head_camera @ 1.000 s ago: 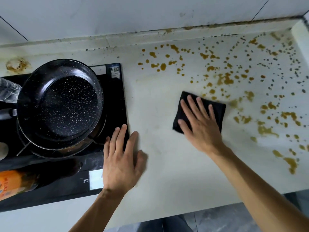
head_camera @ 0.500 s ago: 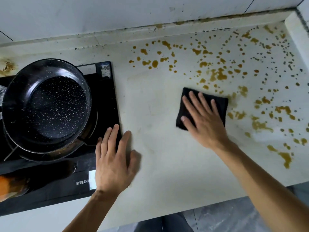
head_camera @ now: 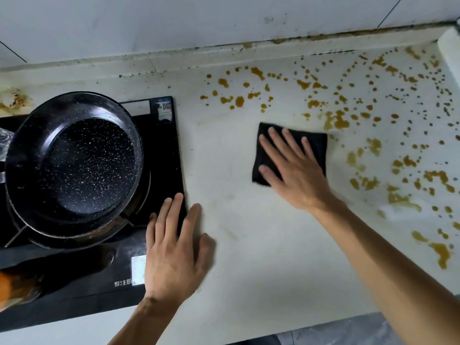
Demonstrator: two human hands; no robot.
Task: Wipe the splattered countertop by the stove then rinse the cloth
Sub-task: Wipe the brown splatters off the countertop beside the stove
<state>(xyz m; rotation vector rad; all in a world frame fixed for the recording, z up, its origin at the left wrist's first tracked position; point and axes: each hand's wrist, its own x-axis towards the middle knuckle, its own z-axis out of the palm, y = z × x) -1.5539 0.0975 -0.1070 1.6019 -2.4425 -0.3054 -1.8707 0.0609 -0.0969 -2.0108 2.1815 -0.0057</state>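
Note:
A folded black cloth (head_camera: 316,148) lies flat on the pale countertop (head_camera: 249,257), right of the stove. My right hand (head_camera: 296,175) presses down on it with fingers spread, pointing up-left. Brown splatter (head_camera: 336,120) covers the counter behind and to the right of the cloth, out to the far right edge. The patch between cloth and stove shows only faint smears. My left hand (head_camera: 174,255) rests flat, fingers apart, half on the black stove's (head_camera: 164,155) right edge, half on the counter, holding nothing.
A black speckled frying pan (head_camera: 74,168) sits on the stove's burner. An orange-labelled dark bottle (head_camera: 29,282) lies at the lower left on the stove front. A white tiled wall (head_camera: 199,21) backs the counter, and a raised ledge (head_camera: 450,46) stands at the far right.
My right hand has slid the cloth a little toward the left, away from the splatter at its right edge. The left hand has stayed put by the stove.

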